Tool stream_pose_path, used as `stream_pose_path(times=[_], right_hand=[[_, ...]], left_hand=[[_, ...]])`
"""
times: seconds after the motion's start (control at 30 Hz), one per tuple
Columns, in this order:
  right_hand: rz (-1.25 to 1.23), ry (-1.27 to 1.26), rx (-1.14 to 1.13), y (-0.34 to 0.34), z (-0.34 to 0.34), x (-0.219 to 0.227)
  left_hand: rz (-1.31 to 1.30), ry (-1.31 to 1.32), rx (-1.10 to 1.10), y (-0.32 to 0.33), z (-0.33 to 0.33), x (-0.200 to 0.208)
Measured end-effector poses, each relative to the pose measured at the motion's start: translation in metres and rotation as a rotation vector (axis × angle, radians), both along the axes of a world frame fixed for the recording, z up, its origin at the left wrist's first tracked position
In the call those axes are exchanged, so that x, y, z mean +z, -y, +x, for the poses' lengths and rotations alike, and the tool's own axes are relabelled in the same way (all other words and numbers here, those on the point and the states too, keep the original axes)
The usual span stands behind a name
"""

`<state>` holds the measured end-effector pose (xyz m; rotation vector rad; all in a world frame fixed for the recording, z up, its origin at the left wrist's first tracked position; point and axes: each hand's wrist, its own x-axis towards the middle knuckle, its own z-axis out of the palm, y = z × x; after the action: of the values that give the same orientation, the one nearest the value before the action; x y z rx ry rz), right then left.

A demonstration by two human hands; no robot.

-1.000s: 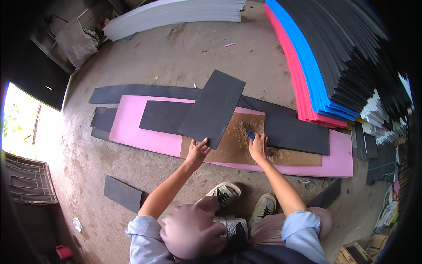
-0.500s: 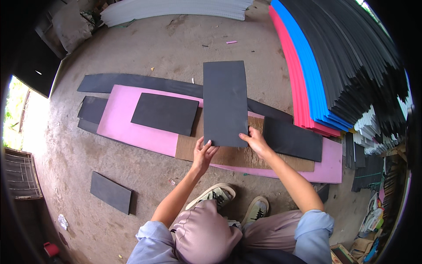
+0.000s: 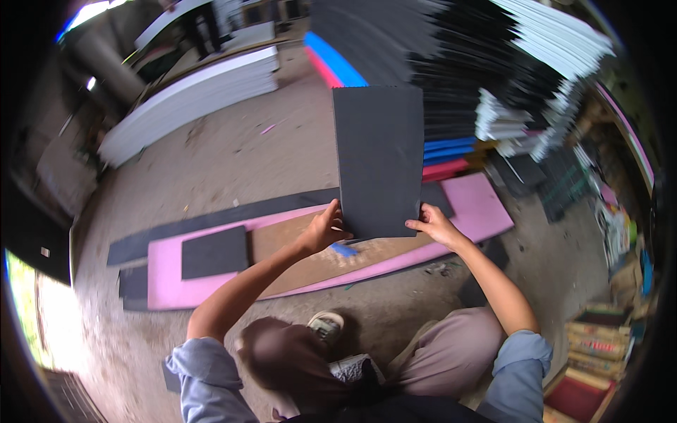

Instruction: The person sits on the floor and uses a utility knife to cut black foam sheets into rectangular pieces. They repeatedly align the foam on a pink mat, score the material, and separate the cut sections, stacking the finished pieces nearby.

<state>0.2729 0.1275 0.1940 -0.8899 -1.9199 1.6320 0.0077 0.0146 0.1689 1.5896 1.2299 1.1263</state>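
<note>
Upright in front of me stands a dark grey rectangular foam sheet [image 3: 379, 158], held by its lower end. My left hand [image 3: 326, 227] grips the lower left corner, and my right hand [image 3: 436, 225] pinches the lower right one. Under it on the floor lies a long pink sheet [image 3: 163, 278] with a worn brown board [image 3: 282, 261] on top. A smaller dark foam piece [image 3: 215, 252] rests at its left end. Just below the held sheet, a small blue scrap [image 3: 343, 249] lies on the board, near my left hand.
Tall stacked foam sheets [image 3: 465, 70] in black, blue, red and white rise behind at the right. A long white stack [image 3: 190, 99] lies at the far left, with a person's legs [image 3: 201, 32] beyond it. Wooden crates [image 3: 596, 345] stand at the lower right.
My view has swung right and up, bringing in the far person and the crates. Both hands keep hold of the foam sheet, which now stands more upright. The blue scrap has come into sight.
</note>
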Motion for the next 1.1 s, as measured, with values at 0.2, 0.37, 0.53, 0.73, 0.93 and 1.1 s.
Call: stream_pose_path(times=[0.2,0.37,0.53,0.73,0.93,1.1], right_hand=[[0.000,0.134,-0.187,-0.013,0.170,-0.089],[-0.256,0.050,-0.778,0.054,0.281,-0.190],[-0.403,0.270,-1.058,0.080,0.334,-0.226],[-0.229,0.766,-1.133,0.067,0.366,-0.274],[-0.316,0.623,-1.264,0.072,0.365,-0.303],[-0.384,0.637,-1.357,0.088,0.366,-0.286]], left_hand=[[-0.032,-0.336,-0.266,-0.064,0.139,-0.053],[-0.152,-0.163,-0.233,-0.077,0.281,-0.152],[-0.246,-0.156,-0.293,-0.096,0.365,-0.210],[-0.155,-0.427,-0.187,-0.099,0.420,-0.252],[-0.322,-0.357,-0.212,-0.104,0.429,-0.274],[-0.303,-0.265,-0.298,-0.106,0.442,-0.265]])
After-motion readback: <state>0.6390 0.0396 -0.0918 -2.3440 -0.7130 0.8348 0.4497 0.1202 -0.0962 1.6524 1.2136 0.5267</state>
